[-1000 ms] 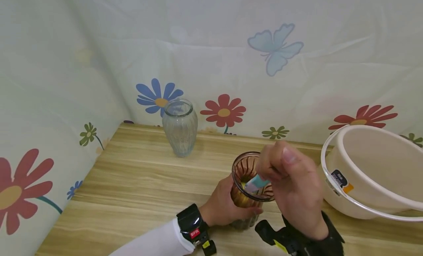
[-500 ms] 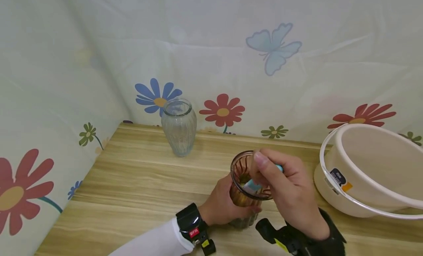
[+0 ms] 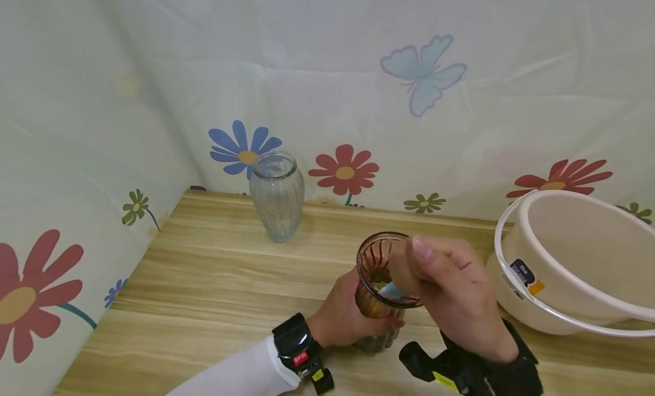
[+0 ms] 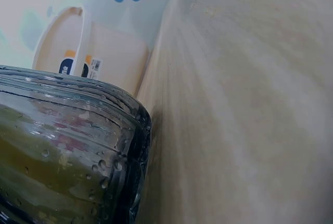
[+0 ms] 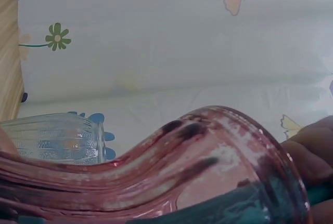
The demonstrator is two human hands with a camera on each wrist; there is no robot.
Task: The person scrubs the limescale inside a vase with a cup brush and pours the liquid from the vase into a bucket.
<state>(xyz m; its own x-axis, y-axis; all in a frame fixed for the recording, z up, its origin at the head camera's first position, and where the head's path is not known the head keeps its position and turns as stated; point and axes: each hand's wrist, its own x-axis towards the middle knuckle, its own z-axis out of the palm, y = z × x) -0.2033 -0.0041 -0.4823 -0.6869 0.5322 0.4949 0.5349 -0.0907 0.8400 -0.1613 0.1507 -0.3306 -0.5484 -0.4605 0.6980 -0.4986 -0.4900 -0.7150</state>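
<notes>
My left hand (image 3: 340, 313) holds a reddish-brown ribbed glass vase (image 3: 372, 305) round its body, its mouth tilted up toward me. With curled fingers at the vase's mouth, my right hand (image 3: 455, 291) grips a light-blue handle (image 3: 391, 291) that reaches down inside. Through the glass in the right wrist view, the teal handle (image 5: 223, 208) runs along the neck. The left wrist view has the vase's base (image 4: 73, 146) close up, covered in water drops, with a blurred yellow-green shape inside. What kind of tool it is cannot be made out.
A clear ribbed glass vase (image 3: 278, 203) stands upright at the back left of the wooden table (image 3: 220, 271). To the right is a cream bucket (image 3: 563, 299) with a white handle. Flower-printed cloth (image 3: 307, 89) hangs behind and at the left.
My right hand has dropped lower against the vase's mouth and turned slightly, so less of the handle shows. The left hand keeps its hold on the vase nearly in place.
</notes>
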